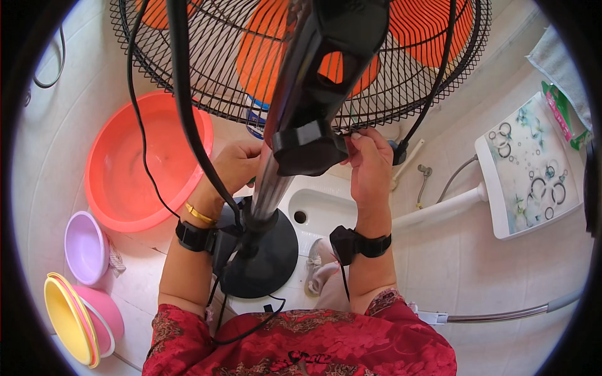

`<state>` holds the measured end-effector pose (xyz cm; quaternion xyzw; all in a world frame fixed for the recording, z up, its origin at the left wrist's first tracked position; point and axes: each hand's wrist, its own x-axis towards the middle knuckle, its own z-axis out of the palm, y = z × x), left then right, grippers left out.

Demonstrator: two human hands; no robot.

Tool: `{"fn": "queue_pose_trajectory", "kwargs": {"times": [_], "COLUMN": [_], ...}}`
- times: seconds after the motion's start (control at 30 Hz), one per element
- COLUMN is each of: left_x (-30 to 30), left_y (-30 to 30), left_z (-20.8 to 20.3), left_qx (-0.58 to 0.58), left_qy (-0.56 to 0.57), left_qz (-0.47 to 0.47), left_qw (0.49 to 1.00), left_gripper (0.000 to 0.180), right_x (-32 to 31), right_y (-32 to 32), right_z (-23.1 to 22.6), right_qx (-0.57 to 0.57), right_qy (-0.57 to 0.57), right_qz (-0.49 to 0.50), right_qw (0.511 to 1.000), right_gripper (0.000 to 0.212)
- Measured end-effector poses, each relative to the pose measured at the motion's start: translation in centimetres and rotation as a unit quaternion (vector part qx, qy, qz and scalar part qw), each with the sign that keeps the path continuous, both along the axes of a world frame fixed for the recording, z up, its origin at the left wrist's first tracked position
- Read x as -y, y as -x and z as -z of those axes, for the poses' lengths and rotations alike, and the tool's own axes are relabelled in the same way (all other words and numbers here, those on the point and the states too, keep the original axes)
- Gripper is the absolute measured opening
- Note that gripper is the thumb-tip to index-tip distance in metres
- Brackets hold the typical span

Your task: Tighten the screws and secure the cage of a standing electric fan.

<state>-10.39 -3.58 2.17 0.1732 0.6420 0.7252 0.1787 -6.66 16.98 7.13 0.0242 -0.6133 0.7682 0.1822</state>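
Note:
A standing fan rises in front of me, its black wire guard [207, 81] covering orange blades [433, 28]. A shiny metal pole [266, 188] runs down to a round black base [266, 266]. My left hand [232, 166] is closed beside the pole; its fingertips go out of sight behind it. A small dark green bit shows under those fingers, too little to name. At the guard's lower rim, right of the black knob [307, 148], the fingers of my right hand [370, 163] are pinched together on the rim. The fan head hides part of what they touch.
A large red basin [103, 160], a purple basin [86, 247] and stacked yellow and pink buckets [66, 319] stand on the left. Below the fan is a white squat toilet [323, 213], with its patterned cistern [533, 169] on the right. Black cables [138, 106] hang near my arms.

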Motion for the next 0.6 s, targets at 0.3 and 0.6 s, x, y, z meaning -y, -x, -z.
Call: {"fn": "queue_pose_trajectory", "kwargs": {"times": [0.3, 0.6], "left_x": [0.4, 1.0], "left_y": [-0.7, -0.6], "left_z": [-0.8, -0.6], "left_qx": [-0.067, -0.042], "left_qy": [0.021, 0.003], "left_qz": [-0.060, -0.036], "left_qw": [0.996, 0.998], "left_gripper": [0.017, 0.009], "right_x": [-0.4, -1.0], "right_y": [0.0, 0.2], "right_z": [0.7, 0.8], "right_qx": [-0.089, -0.070], "right_qy": [0.036, -0.019], "right_qz": [0.030, -0.024], "right_qw": [0.995, 0.997], "right_gripper": [0.004, 0.006]}}
